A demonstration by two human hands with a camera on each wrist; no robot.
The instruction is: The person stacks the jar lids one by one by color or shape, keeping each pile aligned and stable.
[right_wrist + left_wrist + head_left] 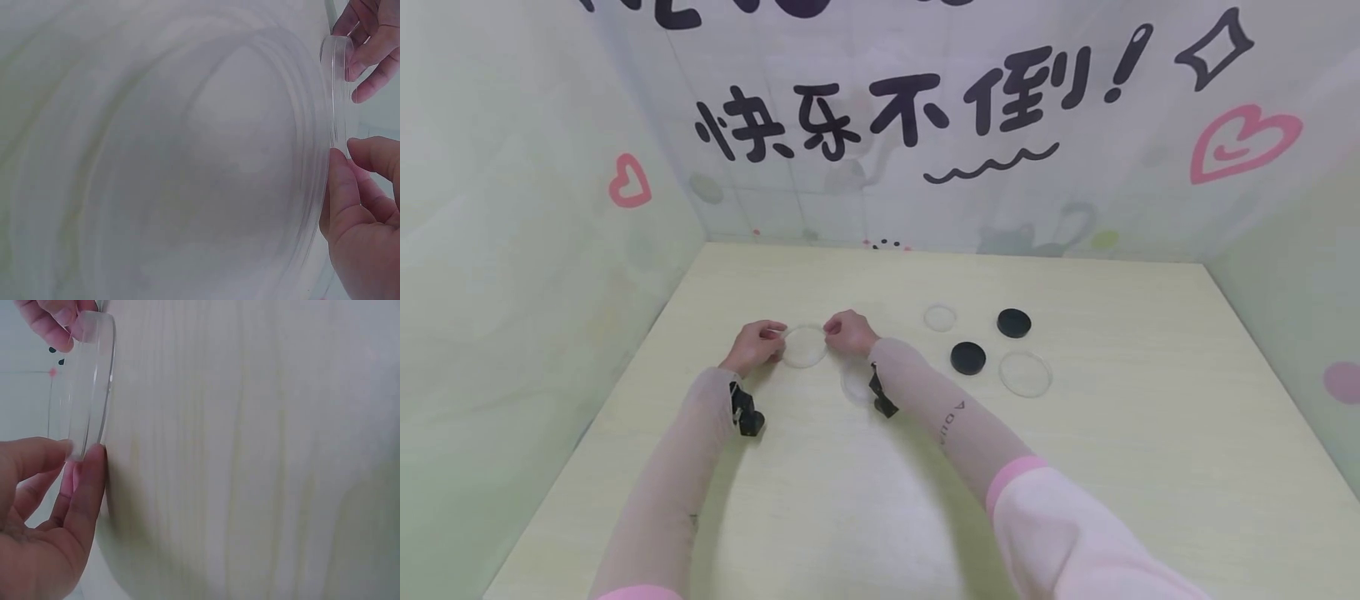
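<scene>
A clear, shallow round dish like a petri dish (805, 347) is between my two hands on the left part of the table. My left hand (756, 347) pinches its left rim between thumb and fingers; the left wrist view shows the dish (92, 387) edge-on, thumb on one face and a finger on the other. At the opposite rim is my right hand (852, 332), thumb and fingertips pinching the edge, as the right wrist view also shows. Below the right wrist lies another clear round dish (854, 383), partly hidden by the wrist; it fills much of the right wrist view.
Right of the hands, two black round discs (967, 358) lie on the pale wood-grain table (820, 517). Near them are a smaller clear ring-like dish (940, 317) and a larger clear dish (1026, 373). Printed fabric walls (880, 200) enclose the back and sides.
</scene>
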